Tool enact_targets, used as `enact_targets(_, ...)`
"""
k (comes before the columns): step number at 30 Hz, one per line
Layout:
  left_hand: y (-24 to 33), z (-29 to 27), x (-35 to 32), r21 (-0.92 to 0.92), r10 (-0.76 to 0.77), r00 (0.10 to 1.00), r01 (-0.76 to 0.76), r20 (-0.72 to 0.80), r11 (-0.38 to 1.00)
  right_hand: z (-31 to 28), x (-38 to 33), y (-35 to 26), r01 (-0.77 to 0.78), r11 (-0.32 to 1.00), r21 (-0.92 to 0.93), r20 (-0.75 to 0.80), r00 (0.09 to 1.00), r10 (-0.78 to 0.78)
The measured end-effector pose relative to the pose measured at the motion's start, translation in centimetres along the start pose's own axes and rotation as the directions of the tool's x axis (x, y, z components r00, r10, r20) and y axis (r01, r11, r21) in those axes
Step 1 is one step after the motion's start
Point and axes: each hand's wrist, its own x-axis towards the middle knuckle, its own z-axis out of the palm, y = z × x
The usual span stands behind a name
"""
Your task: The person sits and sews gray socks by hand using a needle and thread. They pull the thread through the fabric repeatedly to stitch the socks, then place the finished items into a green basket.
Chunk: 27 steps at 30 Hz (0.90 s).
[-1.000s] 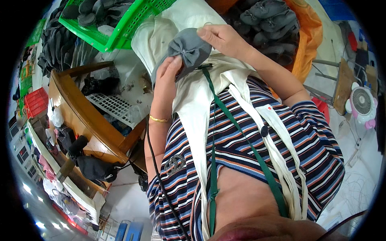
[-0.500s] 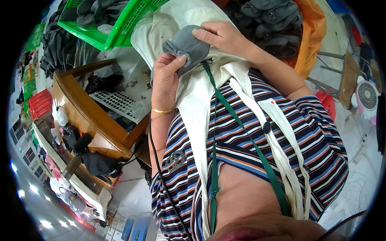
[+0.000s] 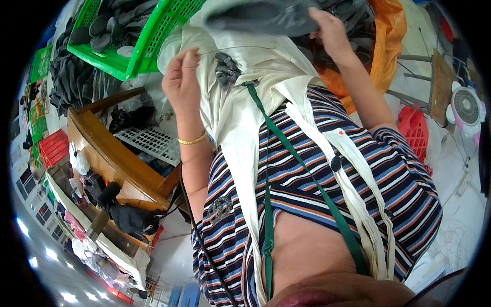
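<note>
Shoe (image 3: 258, 19) at twelve o'clock is held by the right grip (image 3: 331, 33); thread (image 3: 245, 47) is pinched by the left grip (image 3: 181, 77) at eleven.

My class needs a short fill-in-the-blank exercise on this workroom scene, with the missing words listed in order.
1. The right hand holds a blurred piece coloured ____.
2. A gold-coloured bracelet circles the person's ____ arm.
3. The basket at upper left is coloured ____.
4. The fan is near the picture's ____ edge.

Missing words: gray; left; green; right.
</note>
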Motion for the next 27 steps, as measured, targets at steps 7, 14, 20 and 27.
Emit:
enact_targets(7,-5.1,-2.0,-0.1,0.974,0.295,0.953,-0.123,0.063,0.189,-9.4,-1.0,9.0,-0.398,0.916,-0.051,-0.075,0.916,0.394)
enact_targets(14,-7.7,-5.6,-0.1,0.940,0.012,0.992,0.115,-0.126,0.320,-0.7,-1.5,3.4,-0.135,0.970,-0.200,0.148,0.975,0.166)
enact_targets(20,-6.2,-10.6,-0.5,0.886,0.067,0.939,0.291,-0.336,0.361,5.3,-3.1,-0.6,0.379,0.800,-0.465,0.464,0.874,-0.145)
enact_targets(27,-6.7,-12.5,-1.8,0.848,-0.055,0.896,0.436,-0.442,0.302,8.8,-4.2,-1.0,0.632,0.680,-0.371,0.649,0.701,-0.297)
